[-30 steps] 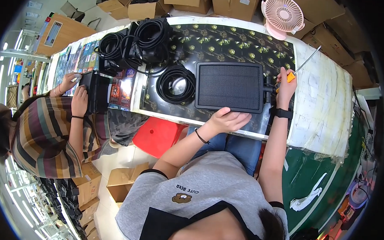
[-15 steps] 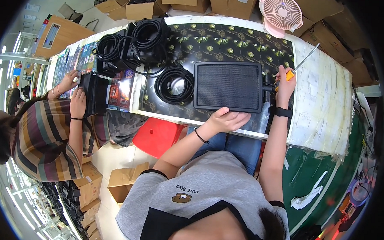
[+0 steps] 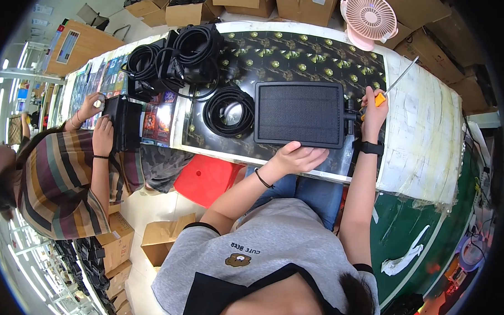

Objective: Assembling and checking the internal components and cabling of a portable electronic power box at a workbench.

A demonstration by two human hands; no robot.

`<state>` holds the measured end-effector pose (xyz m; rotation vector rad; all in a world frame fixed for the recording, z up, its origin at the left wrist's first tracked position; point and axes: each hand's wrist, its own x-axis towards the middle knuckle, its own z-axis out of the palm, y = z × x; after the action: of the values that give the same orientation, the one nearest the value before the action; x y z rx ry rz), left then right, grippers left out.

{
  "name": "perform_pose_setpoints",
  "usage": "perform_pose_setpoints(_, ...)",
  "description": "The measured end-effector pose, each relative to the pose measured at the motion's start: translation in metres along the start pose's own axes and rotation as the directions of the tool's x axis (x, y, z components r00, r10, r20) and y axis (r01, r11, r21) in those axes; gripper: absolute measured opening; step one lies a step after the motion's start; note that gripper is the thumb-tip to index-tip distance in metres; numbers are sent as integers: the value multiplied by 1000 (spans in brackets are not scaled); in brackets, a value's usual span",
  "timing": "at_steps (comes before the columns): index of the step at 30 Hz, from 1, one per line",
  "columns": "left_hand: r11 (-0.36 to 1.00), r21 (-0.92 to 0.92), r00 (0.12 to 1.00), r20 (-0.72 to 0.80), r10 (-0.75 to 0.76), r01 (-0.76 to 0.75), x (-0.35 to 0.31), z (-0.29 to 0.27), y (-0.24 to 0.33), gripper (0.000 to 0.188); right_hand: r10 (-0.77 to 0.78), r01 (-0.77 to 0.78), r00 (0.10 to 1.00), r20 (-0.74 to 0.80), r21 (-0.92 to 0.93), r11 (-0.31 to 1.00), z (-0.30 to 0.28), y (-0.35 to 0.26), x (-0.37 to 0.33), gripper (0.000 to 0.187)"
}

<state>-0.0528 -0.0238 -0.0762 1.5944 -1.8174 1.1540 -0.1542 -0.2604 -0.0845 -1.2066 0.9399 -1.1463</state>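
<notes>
The black panel point(image 3: 299, 113) lies on the table point(image 3: 422, 135), its bracket point(image 3: 350, 124) apparently attached, tightness unclear. The left hand point(image 3: 301, 158) touches its near edge, grip unclear; right of it, the right hand point(image 3: 375, 113) holds a screwdriver point(image 3: 380, 100).

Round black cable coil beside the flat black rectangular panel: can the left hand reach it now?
Likely yes: the left hand sits at the near edge of the flat black panel, the round cable coil lies leftward, and nothing visible blocks the way.
</notes>
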Motion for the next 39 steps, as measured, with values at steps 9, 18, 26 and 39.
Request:
perform_pose_setpoints(9,1000,2,1000,18,5,-5,-2,0,0,14,1,-1,1000,-5,-16,1000,1,-1,-1,20)
perform_pose_setpoints(18,1000,0,1000,12,6,-6,-3,2,2,14,7,-7,1000,-6,-30,1000,-1,0,2,20)
perform_pose_setpoints(26,999,-51,1000,-14,-21,20,-2,0,1,16,4,-4,1000,6,15,1000,2,6,3,22)
perform_pose_setpoints(39,993,-109,998,-35,-43,39,5,-7,0,10,1,0,1000,23,-23,1000,-1,2,3,22)
